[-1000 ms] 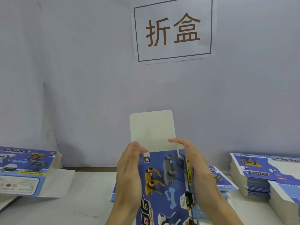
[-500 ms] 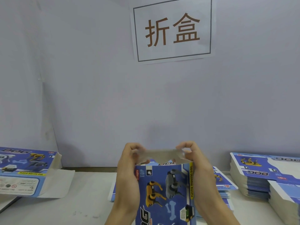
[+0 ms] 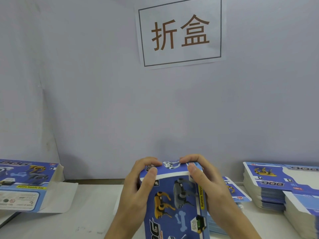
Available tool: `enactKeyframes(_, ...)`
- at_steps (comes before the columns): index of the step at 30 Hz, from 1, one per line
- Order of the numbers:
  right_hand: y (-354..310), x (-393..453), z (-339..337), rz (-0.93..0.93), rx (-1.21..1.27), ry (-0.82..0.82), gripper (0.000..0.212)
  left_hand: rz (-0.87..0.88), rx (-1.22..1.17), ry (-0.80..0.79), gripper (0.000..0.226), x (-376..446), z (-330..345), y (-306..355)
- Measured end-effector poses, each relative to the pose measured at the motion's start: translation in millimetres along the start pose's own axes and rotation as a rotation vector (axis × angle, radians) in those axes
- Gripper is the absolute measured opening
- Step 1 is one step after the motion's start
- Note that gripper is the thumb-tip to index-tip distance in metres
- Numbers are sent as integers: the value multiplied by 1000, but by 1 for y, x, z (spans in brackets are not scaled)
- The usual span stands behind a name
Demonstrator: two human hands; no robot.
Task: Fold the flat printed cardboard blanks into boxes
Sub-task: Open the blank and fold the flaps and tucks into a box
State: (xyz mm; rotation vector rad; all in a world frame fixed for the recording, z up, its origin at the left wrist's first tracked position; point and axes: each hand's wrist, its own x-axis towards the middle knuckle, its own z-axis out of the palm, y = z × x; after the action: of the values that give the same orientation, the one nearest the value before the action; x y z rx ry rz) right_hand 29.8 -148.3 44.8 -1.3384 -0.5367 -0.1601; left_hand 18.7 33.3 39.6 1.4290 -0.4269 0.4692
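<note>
While a pale grey wall (image 3: 103, 100) fills most of the view, a white paper sign (image 3: 179, 31) with two brown characters in a dark frame hangs at about one o'clock. The white table (image 3: 91, 213) runs along the bottom. At three o'clock sits a tall stack of flat blue printed blanks (image 3: 279, 185), and at nine o'clock a folded blue box (image 3: 25, 185) lies on its side with a white flap open toward the centre. At six o'clock stands the blue toy-dog box (image 3: 174, 204), upright between the two hands, with a lower pile of blanks (image 3: 233, 192) just behind it at four o'clock. The left hand (image 3: 136, 188) grips the box's top left corner, thumb on the front face and fingers curled over the closed top flap. The right hand (image 3: 207, 183) grips the top right corner the same way, fingers bent over the flap.
</note>
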Motion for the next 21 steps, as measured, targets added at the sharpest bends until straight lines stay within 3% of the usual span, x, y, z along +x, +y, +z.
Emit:
enactKeyframes(3,-3,0,10,-54,-10,81,37,23,-29,57,36,2,5,-2)
enactKeyframes(6,-3,2,18,-64,-35,131,44,23,-26,66,38,3,8,3)
enactKeyframes(13,1,1,13,-6,86,49,28,-24,-49,-3,42,3,2,4)
enactKeyframes(17,1,2,7,1,8,33,45,-6,90,-71,34,4,2,1)
enactKeyframes(21,7,4,5,40,-127,20,63,40,133,-21,27,6,-3,-1)
